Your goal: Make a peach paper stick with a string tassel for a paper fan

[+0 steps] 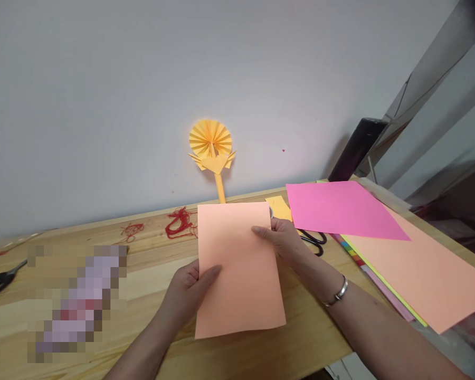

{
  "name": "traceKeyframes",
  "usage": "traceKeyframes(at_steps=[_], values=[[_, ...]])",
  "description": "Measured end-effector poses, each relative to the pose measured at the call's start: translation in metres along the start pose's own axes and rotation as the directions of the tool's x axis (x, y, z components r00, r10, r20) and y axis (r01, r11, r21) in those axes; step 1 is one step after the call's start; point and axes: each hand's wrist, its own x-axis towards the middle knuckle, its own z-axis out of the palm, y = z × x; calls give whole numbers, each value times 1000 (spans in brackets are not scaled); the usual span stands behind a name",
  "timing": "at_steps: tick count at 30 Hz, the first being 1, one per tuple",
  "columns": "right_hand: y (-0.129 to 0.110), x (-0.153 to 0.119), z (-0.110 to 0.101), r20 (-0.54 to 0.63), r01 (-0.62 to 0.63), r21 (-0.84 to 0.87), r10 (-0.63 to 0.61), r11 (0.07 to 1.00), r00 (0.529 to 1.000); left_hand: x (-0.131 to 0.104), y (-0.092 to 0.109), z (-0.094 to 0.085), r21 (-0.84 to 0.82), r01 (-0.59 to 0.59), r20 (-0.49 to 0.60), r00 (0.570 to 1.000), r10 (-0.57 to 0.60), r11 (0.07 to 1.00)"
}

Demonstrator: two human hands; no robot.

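A sheet of peach paper point(237, 295) is held up over the table between both hands. My left hand point(190, 287) grips its left edge, with the thumb on the front and the fingers behind. On the upper right edge, my right hand point(283, 240) pinches the same sheet, thumb in front. Behind the sheet, a yellow paper flower point(210, 138) with a pleated round head and a paper stem point(220, 187) leans on the wall. The lower end of the stem is hidden by the sheet.
Red thread point(179, 224) lies left of the sheet. At right are black-handled scissors point(314, 240), yellow paper point(279, 207), a pink sheet point(340, 208) and stacked coloured paper point(423, 269). A black cylinder point(356, 150) stands behind them. More scissors point(2, 282) lie far left, beside a blurred patch.
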Motion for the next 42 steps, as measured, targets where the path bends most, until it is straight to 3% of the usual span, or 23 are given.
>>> traceKeyframes(at_steps=[24,37,42], values=[[0,-2,1,-47,-8,-2,8,1000,999,2,-2,-2,-42,21,78,997,-18,999],[5,-2,5,17,32,-46,-31,998,999,4,-1,-9,-181,147,171,979,-116,972],[4,-4,6,27,32,-23,-32,999,999,2,2,-8,-271,143,209,974,-87,952]])
